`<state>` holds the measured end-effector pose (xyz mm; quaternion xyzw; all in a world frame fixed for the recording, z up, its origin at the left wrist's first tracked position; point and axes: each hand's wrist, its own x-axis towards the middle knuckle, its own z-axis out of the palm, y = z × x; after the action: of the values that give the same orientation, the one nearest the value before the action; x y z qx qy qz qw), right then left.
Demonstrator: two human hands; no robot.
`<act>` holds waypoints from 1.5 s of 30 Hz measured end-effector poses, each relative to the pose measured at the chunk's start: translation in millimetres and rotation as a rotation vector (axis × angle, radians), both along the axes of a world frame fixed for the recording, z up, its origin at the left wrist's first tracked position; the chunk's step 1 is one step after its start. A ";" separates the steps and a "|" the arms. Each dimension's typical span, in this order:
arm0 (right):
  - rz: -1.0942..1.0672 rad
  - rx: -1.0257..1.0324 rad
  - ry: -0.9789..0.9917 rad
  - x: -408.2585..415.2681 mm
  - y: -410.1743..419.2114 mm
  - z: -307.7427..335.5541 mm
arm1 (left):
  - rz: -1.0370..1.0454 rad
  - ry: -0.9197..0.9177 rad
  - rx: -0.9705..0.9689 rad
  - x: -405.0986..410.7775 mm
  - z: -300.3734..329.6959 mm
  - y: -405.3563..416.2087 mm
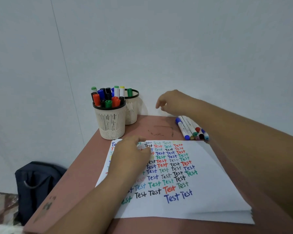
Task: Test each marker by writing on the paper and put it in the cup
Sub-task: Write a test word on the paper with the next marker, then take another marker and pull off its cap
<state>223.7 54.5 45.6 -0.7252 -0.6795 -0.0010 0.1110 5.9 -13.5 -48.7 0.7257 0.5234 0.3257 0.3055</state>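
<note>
A white paper (210, 179) covered with rows of the word "Test" in several colours lies on the brown table (85, 162). My left hand (130, 152) rests on the paper's upper left part, fingers loosely curled with nothing in them. My right hand (172, 102) hovers above the table's far edge, fingers apart and empty, to the right of the cups. A cream slatted cup (111, 122) at the far left corner is full of capped markers. A second cup (132, 108) behind it holds a green marker (129, 92). Several loose markers (191, 129) lie under my right forearm.
The table stands against a white wall (159, 48). A dark backpack (35, 184) sits on the floor to the left of the table. Some pen scribbles mark the tabletop (159, 130) above the paper.
</note>
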 end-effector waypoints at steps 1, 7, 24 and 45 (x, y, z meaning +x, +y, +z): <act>-0.036 -0.061 -0.090 5.4 -7.5 -2.6 | -0.002 0.005 0.002 0.2 0.0 -0.2; -0.104 -0.249 -0.336 32.6 -32.7 -20.7 | -0.007 0.007 0.012 -0.5 0.2 -0.8; 0.102 0.110 0.000 19.7 -66.9 -37.5 | -0.015 -0.031 0.150 0.2 -5.1 3.1; 0.048 0.374 1.177 -61.5 -161.0 -48.0 | -0.391 -0.074 0.408 -0.4 -6.5 -16.8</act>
<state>162.2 -106.5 -2.4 -0.5568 -0.5088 0.2825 0.5927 5.4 -30.3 -55.3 0.8468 0.2858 0.3856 0.2292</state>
